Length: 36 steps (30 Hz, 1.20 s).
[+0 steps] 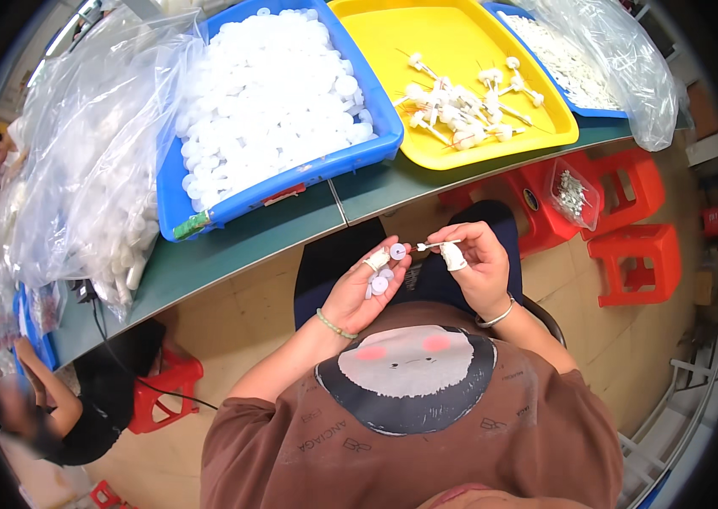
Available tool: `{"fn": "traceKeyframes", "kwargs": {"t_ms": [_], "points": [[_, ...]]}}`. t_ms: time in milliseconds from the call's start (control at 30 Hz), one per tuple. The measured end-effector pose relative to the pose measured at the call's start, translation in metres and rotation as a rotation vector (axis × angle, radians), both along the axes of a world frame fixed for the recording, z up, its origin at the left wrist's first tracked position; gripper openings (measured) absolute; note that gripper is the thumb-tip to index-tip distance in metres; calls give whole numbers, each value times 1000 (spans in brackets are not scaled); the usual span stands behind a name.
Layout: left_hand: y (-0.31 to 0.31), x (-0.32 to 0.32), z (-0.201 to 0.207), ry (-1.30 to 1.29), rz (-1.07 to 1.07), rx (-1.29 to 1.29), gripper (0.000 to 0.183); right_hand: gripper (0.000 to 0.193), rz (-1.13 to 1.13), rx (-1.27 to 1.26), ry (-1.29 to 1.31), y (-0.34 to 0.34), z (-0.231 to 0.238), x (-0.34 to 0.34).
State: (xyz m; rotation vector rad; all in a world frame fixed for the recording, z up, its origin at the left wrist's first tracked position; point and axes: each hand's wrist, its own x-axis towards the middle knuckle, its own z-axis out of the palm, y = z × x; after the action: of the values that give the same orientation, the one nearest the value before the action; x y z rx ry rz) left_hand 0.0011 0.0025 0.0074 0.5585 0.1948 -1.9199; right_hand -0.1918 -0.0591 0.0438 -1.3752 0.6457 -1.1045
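Above my lap, my left hand (350, 299) holds a small round white plastic cap (398, 251) between thumb and fingertips. A few more white caps (378, 284) lie in its palm. Close by on the right, my right hand (486, 265) pinches a thin white plastic stem (438, 245), its tip pointing toward the pinched cap. Whether stem and cap touch, I cannot tell. White coverings (454, 256) wrap both thumbs. On the table, a blue tray (389, 127) is heaped with similar white caps. The yellow tray (367, 34) holds several white pieces with stems and thin wires.
Clear plastic bags (79, 127) with white parts crowd the table's left. Another blue tray (601, 111) of small white parts sits far right beneath plastic. Red stools (635, 267) stand at right, one bearing a clear tub (571, 197). A co-worker (92, 416) sits lower left near a black cable (113, 348).
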Motion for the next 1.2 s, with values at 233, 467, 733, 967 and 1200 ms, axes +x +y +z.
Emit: {"fn": "traceKeyframes", "kwargs": {"t_ms": [233, 467, 733, 967, 1200], "points": [[0, 0, -1, -34, 10, 20, 29, 19, -56, 3, 55, -1, -2, -3], [0, -1, 1, -88, 1, 2, 30, 20, -45, -7, 27, -2, -4, -2], [-1, -2, -3, -98, -4, 7, 24, 18, -47, -40, 42, -1, -2, 1], [0, 0, -7, -64, 24, 6, 23, 17, -60, -151, 168, 2, -2, -1], [1, -2, 0, -193, 32, -83, 31, 26, -88, -586, 394, 2, 7, 5]]}}
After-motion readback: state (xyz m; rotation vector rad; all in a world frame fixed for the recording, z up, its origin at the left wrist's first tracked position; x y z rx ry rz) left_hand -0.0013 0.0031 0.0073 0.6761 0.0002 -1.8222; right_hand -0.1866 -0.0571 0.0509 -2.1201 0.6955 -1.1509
